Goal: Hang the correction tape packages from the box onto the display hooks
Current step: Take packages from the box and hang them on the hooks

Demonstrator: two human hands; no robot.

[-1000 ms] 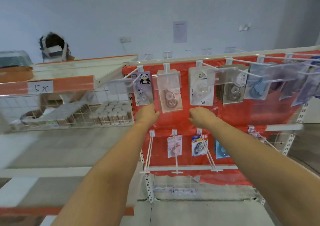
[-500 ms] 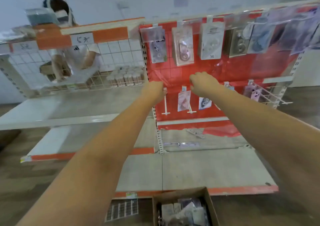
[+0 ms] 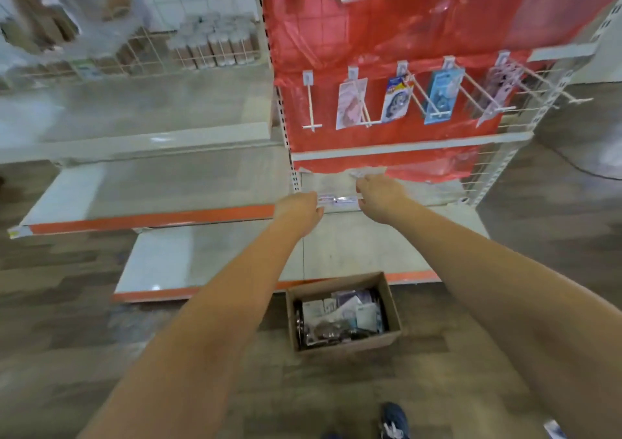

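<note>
- A person stocking a shop display holds both arms out over the lower shelf (image 3: 387,236), with the cardboard box (image 3: 343,314) of correction tape packages (image 3: 340,314) on the floor below, near a blue shoe (image 3: 393,420).
- The left hand (image 3: 298,208) and right hand (image 3: 380,194) hang apart with fingers loosely bent; whether either touches the clear strip lying between them cannot be told through the blur, and neither appears to hold a package.
- Above, the red backing panel (image 3: 404,34) carries a row of display hooks (image 3: 313,108); the leftmost is bare, while others already carry hung packages (image 3: 395,98).
- Risk, as judged: the box sits well below the hands, so a hurried stoop could nudge it or spill its loose, jumbled contents.
- Risk, as judged: the long hooks project outward near arm level; a careless lift could knock hung packages off or miss a card's hang hole.
</note>
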